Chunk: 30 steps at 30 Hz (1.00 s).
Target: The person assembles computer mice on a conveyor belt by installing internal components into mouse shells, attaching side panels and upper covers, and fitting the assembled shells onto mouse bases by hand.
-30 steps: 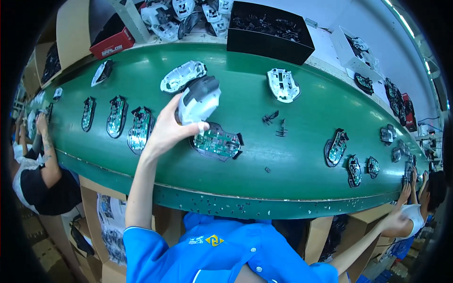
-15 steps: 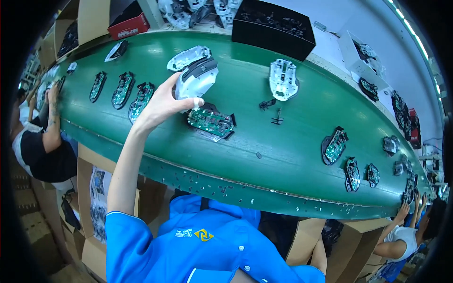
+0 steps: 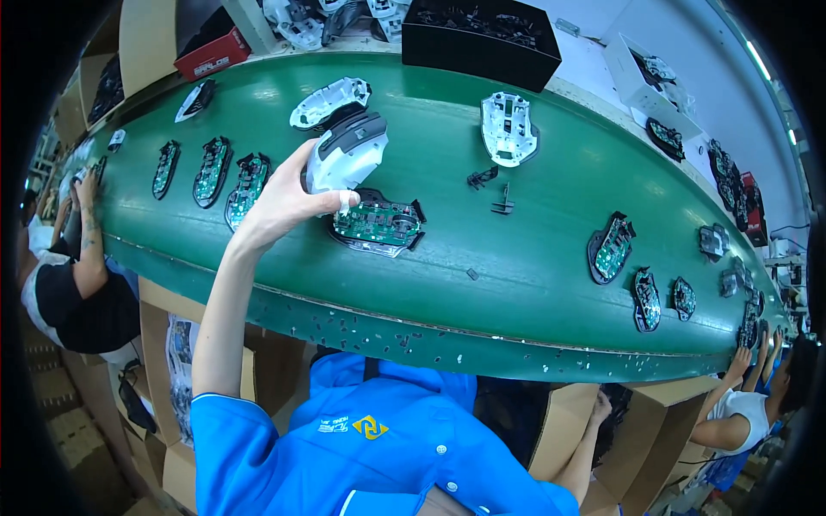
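Observation:
My left hand, white tape round the thumb tip, grips a white and grey plastic housing shell above the green bench. Right below the shell lies a green circuit board in a dark tray. Just beyond it rests a white shell half. My right hand is low at the right, beside the flap of an open cardboard box holding dark parts; its fingers are too small and hidden to read. Across the bench are another white shell and small black plastic pieces.
Several board assemblies line the left of the green bench, and more lie right. A black bin of dark parts stands at the far edge. Co-workers sit at both ends.
My right hand has come into view by the cardboard box, its forearm higher than before. My left hand still holds the shell over the board. The whole view has shifted slightly.

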### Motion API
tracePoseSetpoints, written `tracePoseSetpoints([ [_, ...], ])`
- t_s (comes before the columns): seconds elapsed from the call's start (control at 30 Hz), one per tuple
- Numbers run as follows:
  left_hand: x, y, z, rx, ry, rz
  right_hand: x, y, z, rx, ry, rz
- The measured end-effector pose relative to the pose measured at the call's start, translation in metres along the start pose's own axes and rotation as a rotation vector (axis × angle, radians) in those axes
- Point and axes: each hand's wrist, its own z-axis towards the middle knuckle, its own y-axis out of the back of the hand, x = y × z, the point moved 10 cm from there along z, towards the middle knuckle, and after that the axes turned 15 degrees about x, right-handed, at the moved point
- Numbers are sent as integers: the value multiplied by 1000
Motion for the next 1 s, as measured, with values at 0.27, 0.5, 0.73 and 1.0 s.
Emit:
tracePoseSetpoints([
  [0.27, -8, -6, 12, 26, -106, -70, 16, 71, -96, -366, -48, 558],
  [0.5, 25, 10, 8, 62, -67, -145, 338, 69, -215, 171, 806, 1097],
  [0.73, 14, -7, 24, 195, -53, -267, 555, -286, -167, 754, 686, 266],
  [1.0, 23, -23, 32, 394, -41, -437, 605, -433, -127, 1129, 576, 152],
])
